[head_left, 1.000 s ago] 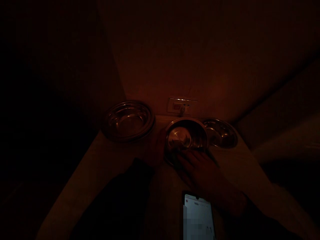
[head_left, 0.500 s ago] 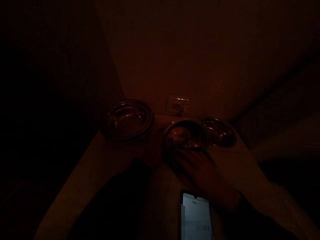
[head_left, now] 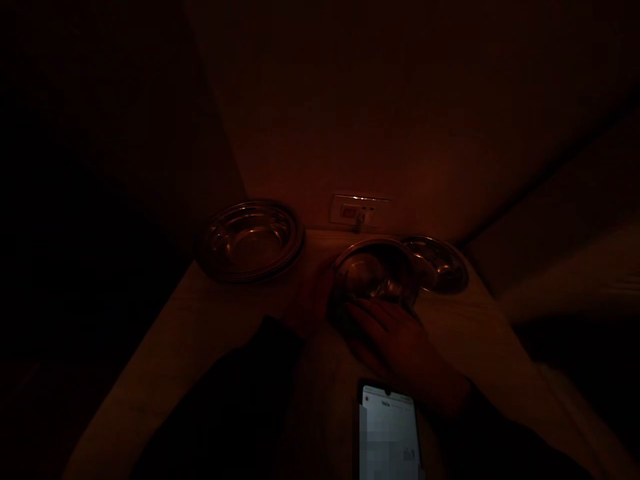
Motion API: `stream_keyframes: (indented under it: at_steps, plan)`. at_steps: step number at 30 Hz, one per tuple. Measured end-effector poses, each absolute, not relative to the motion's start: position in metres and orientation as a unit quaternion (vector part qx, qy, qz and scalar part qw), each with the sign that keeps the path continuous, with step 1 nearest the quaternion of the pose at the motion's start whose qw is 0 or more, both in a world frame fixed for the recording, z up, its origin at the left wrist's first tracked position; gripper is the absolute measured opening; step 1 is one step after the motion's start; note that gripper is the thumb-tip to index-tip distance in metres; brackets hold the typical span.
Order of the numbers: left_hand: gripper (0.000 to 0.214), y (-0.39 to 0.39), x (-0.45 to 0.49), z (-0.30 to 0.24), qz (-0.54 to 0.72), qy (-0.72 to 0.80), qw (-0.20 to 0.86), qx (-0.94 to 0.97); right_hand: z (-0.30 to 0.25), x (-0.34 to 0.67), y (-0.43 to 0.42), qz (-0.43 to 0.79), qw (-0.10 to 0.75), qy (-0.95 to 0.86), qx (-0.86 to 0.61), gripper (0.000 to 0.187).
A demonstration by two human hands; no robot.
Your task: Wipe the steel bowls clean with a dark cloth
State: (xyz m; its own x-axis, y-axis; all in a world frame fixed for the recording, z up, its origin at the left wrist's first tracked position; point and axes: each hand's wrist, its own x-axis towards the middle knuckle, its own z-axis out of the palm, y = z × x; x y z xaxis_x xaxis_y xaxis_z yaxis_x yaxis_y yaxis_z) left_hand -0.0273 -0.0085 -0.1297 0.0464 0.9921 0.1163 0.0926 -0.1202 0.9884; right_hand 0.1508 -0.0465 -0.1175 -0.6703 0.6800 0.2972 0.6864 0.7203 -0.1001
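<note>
In very dim light, a shiny metal bowl (head_left: 367, 270) sits near the middle of the table, its opening tilted towards me. My left hand (head_left: 313, 297) is at the bowl's left side and seems to grip its wall; the fingers are mostly lost in shadow. Across the near rim lies my right hand (head_left: 390, 333), fingers together and bent over a dark cloth (head_left: 340, 320) pressed to the bowl. The cloth's outline is hard to make out. Below my right hand, a phone (head_left: 389, 430) with a lit screen lies on the table.
Metal dishes (head_left: 253, 243), seemingly stacked, stand at the back left of the wooden table (head_left: 145, 360). Another shallow metal dish (head_left: 443, 267) is at the back right, partly behind the bowl. A wall socket (head_left: 360, 210) with a plug sits just above the table's back edge.
My right hand has shifted slightly on the bowl's near rim, and the dark cloth shows less on its right. The bowl has turned or tilted a little. The view has drifted slightly.
</note>
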Motion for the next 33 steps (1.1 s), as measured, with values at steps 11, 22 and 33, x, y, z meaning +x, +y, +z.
stream_keyframes:
  at_steps: [11, 22, 33]
  plan:
    - [0.045, -0.014, -0.030, -0.141, 0.466, 0.547, 0.331, 0.611, -0.108, 0.149, -0.050, -0.010, 0.117, -0.919, -0.375, 0.035]
    - [0.045, -0.012, -0.029, -0.140, 0.435, 0.566, 0.285, 0.640, -0.111, 0.126, -0.046, 0.011, 0.165, -0.920, -0.356, 0.042]
    - [0.047, -0.015, -0.027, -0.144, 0.420, 0.569, 0.244, 0.664, -0.113, 0.129, -0.049, -0.002, 0.157, -0.918, -0.365, 0.041]
